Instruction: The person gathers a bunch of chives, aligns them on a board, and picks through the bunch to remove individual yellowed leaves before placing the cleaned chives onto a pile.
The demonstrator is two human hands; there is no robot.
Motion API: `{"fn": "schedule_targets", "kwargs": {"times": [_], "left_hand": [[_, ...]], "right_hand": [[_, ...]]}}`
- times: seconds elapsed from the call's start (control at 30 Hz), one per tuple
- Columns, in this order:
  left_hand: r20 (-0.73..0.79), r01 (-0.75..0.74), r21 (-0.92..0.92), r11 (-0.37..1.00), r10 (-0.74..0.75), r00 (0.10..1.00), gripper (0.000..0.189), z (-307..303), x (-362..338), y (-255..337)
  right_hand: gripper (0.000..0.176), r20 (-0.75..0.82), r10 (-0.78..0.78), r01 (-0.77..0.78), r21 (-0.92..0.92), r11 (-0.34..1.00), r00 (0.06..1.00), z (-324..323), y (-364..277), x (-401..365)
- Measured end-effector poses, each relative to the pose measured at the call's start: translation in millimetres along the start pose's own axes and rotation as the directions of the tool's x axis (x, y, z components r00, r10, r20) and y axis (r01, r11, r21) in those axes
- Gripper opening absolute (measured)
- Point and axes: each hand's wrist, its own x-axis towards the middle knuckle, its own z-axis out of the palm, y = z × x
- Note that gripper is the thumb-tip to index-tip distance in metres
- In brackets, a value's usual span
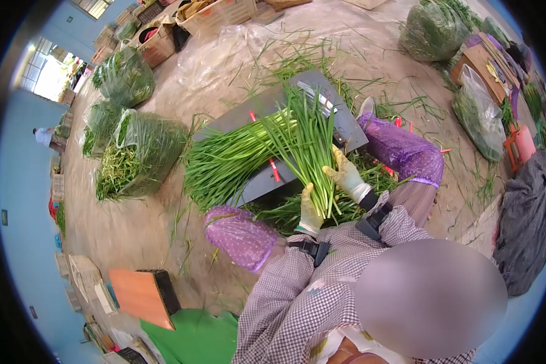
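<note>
A loose bunch of long green stalks [306, 136] lies slanted over the grey board [262, 184], its pale ends toward my body. My left hand [310, 212], in a pale glove, is closed at the left side of those ends. On the right side, my right hand [346, 173], also gloved, grips the same bunch with its thumb across the stalks. Beneath and left of it, a larger pile of stalks [230, 151] covers part of the board. A red strip [274, 170] and a second red strip [253, 116] lie by the pile. Metallic strips [316, 99] rest near the board's top corner.
Filled plastic bags [155, 151] stand at the left, others [434, 30] at the upper right. Loose stalks litter the floor around the board. My purple-covered legs [242, 236] flank it. An orange panel [141, 297] is at lower left. A distant person [44, 137] is at far left.
</note>
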Motion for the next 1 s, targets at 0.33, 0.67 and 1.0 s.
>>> {"fn": "schedule_targets", "kwargs": {"times": [0.33, 0.67, 1.0], "left_hand": [[-0.065, -0.003, 0.215, 0.977, 0.018, 0.998, 0.031, -14, 6, -9], [-0.079, -0.021, 0.326, 0.945, 0.049, 0.996, 0.029, -8, 4, -4], [-0.126, 0.008, 0.354, 0.935, 0.04, 0.991, 0.021, -11, 1, -3]], "right_hand": [[0.08, -0.156, -0.102, 0.154, 0.37, 0.916, 0.982, 31, -21, -15], [0.039, -0.343, -0.432, 0.268, -0.432, 0.861, 0.834, -11, -51, 27], [0.023, 0.207, 0.201, -0.211, 0.029, 0.977, 0.957, 8, -17, 78]]}}
